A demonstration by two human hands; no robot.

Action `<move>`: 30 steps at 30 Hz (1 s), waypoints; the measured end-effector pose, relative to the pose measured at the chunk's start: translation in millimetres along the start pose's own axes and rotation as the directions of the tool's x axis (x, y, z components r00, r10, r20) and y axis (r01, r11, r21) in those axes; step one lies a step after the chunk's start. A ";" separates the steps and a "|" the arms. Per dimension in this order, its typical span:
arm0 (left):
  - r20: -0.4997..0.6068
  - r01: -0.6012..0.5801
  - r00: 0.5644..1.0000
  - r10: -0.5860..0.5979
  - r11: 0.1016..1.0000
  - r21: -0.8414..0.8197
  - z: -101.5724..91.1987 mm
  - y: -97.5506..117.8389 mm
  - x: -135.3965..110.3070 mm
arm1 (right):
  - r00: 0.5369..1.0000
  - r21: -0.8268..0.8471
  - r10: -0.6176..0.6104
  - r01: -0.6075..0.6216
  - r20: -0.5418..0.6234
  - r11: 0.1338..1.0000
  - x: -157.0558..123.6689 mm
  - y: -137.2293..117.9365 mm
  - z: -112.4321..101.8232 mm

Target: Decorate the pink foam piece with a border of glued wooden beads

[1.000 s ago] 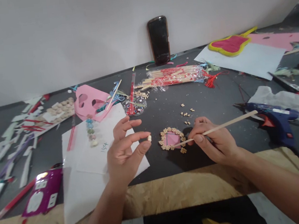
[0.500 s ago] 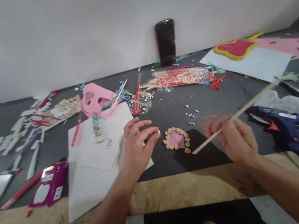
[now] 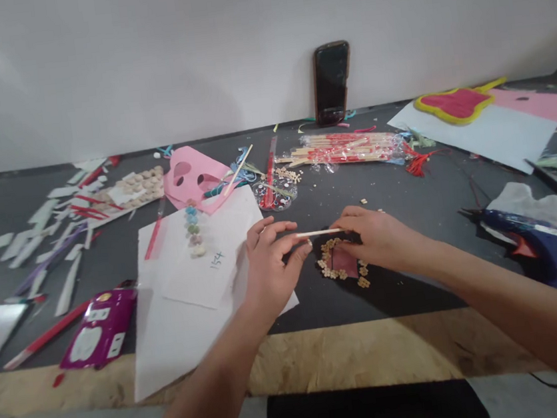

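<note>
My left hand (image 3: 271,269) pinches a tiny pale bead between thumb and forefinger, though the bead is barely visible. My right hand (image 3: 380,238) grips a thin wooden stick (image 3: 319,232) that lies level, its tip touching my left fingertips. Just under both hands sits a small pink square ringed with wooden beads (image 3: 343,267) on the dark table (image 3: 407,187); my right hand partly covers it.
White paper sheets (image 3: 187,293) lie left of my hands, with a purple packet (image 3: 98,330) beyond. A blue glue gun (image 3: 533,237) rests at right. A pack of sticks (image 3: 346,147), a pink mask cutout (image 3: 192,178), loose beads and a phone (image 3: 332,82) against the wall are farther back.
My right hand swung the stick from pointing up-right to lying level, bringing its tip over to my left fingertips. The left hand stayed pinched on the bead near the beaded square.
</note>
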State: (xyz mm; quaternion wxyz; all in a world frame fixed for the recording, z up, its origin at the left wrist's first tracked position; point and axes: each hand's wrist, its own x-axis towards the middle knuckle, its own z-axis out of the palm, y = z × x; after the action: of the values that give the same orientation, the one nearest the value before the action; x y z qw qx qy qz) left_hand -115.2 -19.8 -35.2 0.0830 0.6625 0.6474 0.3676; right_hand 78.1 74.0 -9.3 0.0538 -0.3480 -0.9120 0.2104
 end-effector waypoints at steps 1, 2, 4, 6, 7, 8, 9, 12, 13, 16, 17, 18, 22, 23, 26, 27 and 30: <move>0.005 0.010 1.000 -0.010 1.000 0.000 -0.4 -1.1 0.4 | 1.000 -0.018 0.002 -0.001 0.022 1.000 2.4 -1.5 1.0; 0.009 0.019 1.000 -0.019 1.000 -0.002 -0.7 -2.1 0.7 | 0.999 -0.033 0.002 0.000 0.044 0.999 4.3 -2.5 1.5; 0.010 0.030 0.999 -0.030 1.000 -0.008 -1.4 -3.6 0.8 | 0.997 -0.052 -0.003 0.007 0.078 0.999 6.8 -3.1 1.6; 0.010 0.037 0.999 -0.037 0.999 -0.010 -1.9 -4.1 0.6 | 0.996 -0.053 -0.013 0.018 0.090 0.998 8.0 -2.4 1.6; 0.010 0.038 0.999 -0.037 0.999 -0.010 -2.1 -3.9 0.4 | 0.996 -0.050 -0.021 0.025 0.088 0.998 8.2 -2.0 1.7; 0.010 0.038 0.999 -0.038 0.999 -0.011 -2.1 -3.6 0.3 | 0.996 -0.047 -0.029 0.033 0.082 0.998 8.3 -1.5 1.9; 0.010 0.037 0.999 -0.037 0.999 -0.011 -2.1 -3.2 0.1 | 0.997 -0.042 -0.036 0.039 0.074 0.998 8.3 -1.0 2.0; 0.009 0.035 0.999 -0.035 0.999 -0.009 -1.5 -2.2 0.3 | 0.998 -0.013 -0.043 0.043 0.041 0.999 7.8 0.9 1.1; 0.008 0.036 0.999 -0.036 0.999 -0.007 -1.2 -1.9 0.4 | 0.999 0.008 -0.046 0.045 0.028 0.999 7.5 2.1 0.2; 0.010 0.040 0.999 -0.040 0.999 -0.003 -0.6 -1.2 0.6 | 0.998 0.080 -0.058 0.060 -0.028 0.995 4.7 6.3 -3.9; 0.015 0.042 0.999 -0.042 0.999 -0.002 -0.4 -0.9 0.5 | 0.997 0.100 -0.055 0.059 -0.047 0.993 2.9 7.5 -5.6; 0.021 0.044 0.999 -0.044 0.999 0.000 -0.2 -0.7 0.4 | 0.997 0.116 -0.049 0.056 -0.068 0.992 0.5 8.3 -7.2; 0.027 0.033 0.999 -0.033 0.999 -0.007 2.1 -0.5 -0.3 | 0.996 0.149 -0.044 0.056 -0.081 0.987 -12.1 4.8 -12.7; 0.026 0.027 0.999 -0.027 1.000 -0.009 2.9 -0.7 -0.5 | 0.996 0.149 -0.051 0.062 -0.076 0.987 -15.3 2.6 -13.9; 0.032 0.010 0.999 -0.009 1.000 -0.019 5.2 -1.0 -0.6 | 0.995 0.145 -0.064 0.075 -0.081 0.987 -23.5 -4.4 -16.6; 0.035 0.005 0.999 -0.004 1.000 -0.021 5.6 -0.8 -0.5 | 0.994 0.141 -0.065 0.077 -0.087 0.987 -26.0 -6.5 -17.0; 0.047 0.000 0.999 0.002 1.000 -0.025 5.2 0.9 -0.2 | 0.994 0.130 -0.083 0.093 -0.076 0.987 -34.4 -10.7 -15.0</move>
State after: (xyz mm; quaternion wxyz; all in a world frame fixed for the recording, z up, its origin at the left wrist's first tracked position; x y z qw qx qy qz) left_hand -111.4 -18.2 -38.5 0.1064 0.6702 0.6403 0.3599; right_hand 101.1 49.4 10.5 0.1185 -0.3101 -0.9079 0.2559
